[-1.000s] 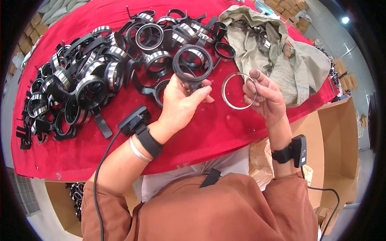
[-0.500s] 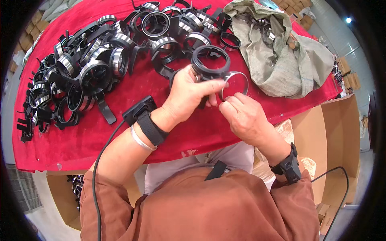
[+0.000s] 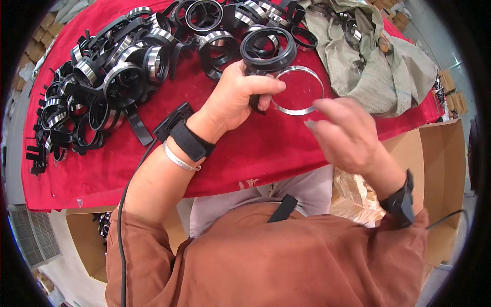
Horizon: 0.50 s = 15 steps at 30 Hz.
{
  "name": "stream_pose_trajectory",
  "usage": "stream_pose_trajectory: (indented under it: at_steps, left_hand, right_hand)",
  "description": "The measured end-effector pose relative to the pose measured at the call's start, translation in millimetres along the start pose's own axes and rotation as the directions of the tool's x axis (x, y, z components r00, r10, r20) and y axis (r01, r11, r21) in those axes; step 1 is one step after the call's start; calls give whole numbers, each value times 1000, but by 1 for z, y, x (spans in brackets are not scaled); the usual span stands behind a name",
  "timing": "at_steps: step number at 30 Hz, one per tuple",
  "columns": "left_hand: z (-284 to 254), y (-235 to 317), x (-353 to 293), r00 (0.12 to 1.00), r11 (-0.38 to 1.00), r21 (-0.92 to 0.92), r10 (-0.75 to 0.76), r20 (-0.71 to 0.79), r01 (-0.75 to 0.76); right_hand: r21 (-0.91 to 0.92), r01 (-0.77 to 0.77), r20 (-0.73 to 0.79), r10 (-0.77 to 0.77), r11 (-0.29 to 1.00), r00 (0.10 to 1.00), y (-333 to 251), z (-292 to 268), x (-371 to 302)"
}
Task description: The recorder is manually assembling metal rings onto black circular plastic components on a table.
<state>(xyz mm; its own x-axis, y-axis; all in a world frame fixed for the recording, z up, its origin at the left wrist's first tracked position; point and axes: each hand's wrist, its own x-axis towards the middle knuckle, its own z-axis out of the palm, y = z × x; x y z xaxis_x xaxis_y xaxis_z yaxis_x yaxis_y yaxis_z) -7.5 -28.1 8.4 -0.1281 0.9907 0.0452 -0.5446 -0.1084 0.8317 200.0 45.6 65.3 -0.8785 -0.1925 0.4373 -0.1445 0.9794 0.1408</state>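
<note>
In my left hand (image 3: pixel 234 97) is a round black plastic ring part (image 3: pixel 268 48), gripped with the fingers closed round its lower side. A thin silver metal ring (image 3: pixel 298 112) sits just below that part, its left side by my left thumb and fingertips. Whether the thumb pinches it is hard to make out. My right hand (image 3: pixel 350 133) is beside the ring's lower right edge, slightly blurred, with fingers apart. Nothing shows between those fingers, and the fingertips are very close to the ring.
A heap of black ring parts with silver bands (image 3: pixel 123 84) covers the left and far side of the red cloth (image 3: pixel 230 158). A grey-green sack (image 3: pixel 378 77) with metal rings lies at the right. Cardboard boxes (image 3: pixel 442 169) stand below the table edge. A cable (image 3: pixel 123 220) runs along my left arm.
My right hand has drawn away to the right and its fingers have spread. The silver ring now faces up more fully beside the black part. The whole view has shifted slightly.
</note>
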Motion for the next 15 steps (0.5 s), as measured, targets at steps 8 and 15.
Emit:
stream_pose_trajectory:
  at_steps: [8,15]
  left_hand:
    - [5,-6,-4,996,997,9,80,-29,-80]
    - [9,-5,-6,996,996,9,89,-22,-89]
  right_hand:
    - [-122,-384,-204,356,915,912,-16,22,19]
    - [-171,-363,-207,326,916,922,-7,26,21]
